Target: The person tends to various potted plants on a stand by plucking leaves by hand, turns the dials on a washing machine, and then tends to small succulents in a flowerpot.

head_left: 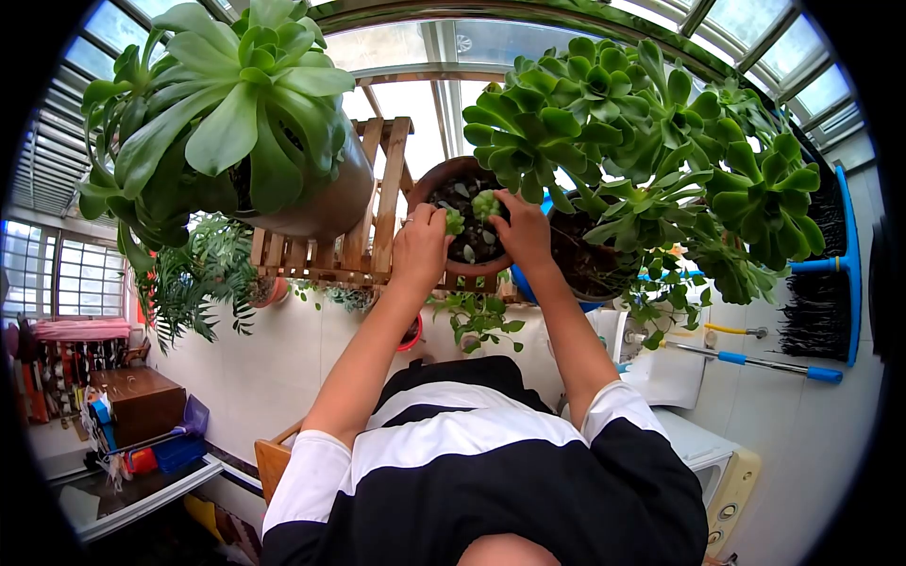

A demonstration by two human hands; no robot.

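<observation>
A round brown pot (436, 176) of dark soil stands on a slatted wooden rack, with several small pale leaves lying on the soil. Over its left side, my left hand (422, 247) has its fingers closed at a small green succulent (454, 223). My right hand (524, 232) comes in from the right side of the pot, thumb and fingers pinched on another small, plump succulent (486, 205). The fingers partly cover both plants. Whether their bases touch the soil I cannot make out.
A large potted succulent (231, 113) rises at left on the wooden rack (385, 203). Branching rosettes (665, 141) crowd the right, over a dark pot (580, 250). Trailing plants (477, 319) hang below. A blue-framed broom (849, 274) stands by the right wall.
</observation>
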